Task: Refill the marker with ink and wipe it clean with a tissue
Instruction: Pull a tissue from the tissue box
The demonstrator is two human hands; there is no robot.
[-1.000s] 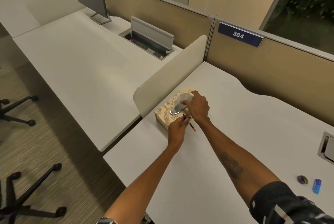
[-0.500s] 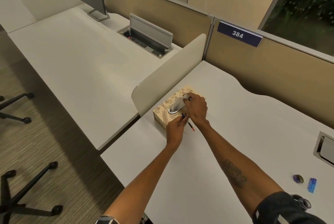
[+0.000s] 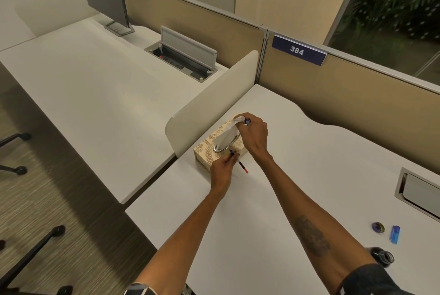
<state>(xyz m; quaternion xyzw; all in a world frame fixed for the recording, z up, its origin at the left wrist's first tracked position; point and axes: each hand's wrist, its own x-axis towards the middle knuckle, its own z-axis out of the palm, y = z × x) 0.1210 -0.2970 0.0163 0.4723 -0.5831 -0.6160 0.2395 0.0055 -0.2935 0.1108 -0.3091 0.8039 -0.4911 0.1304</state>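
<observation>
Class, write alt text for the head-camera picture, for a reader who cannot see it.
A person's right hand pinches a white tissue that stands up out of a patterned tissue box on a white desk, while the left hand holds a thin marker at the box's near corner. A tan partition with a sign reading 384 stands behind.

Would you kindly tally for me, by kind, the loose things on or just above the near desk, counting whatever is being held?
Tissue box: 1
Tissue: 1
Marker: 1
Small blue pieces: 2 (one held, one lying on the desk)
Dark round items: 2 (, and partly hidden by the arm)
Total: 7
</observation>
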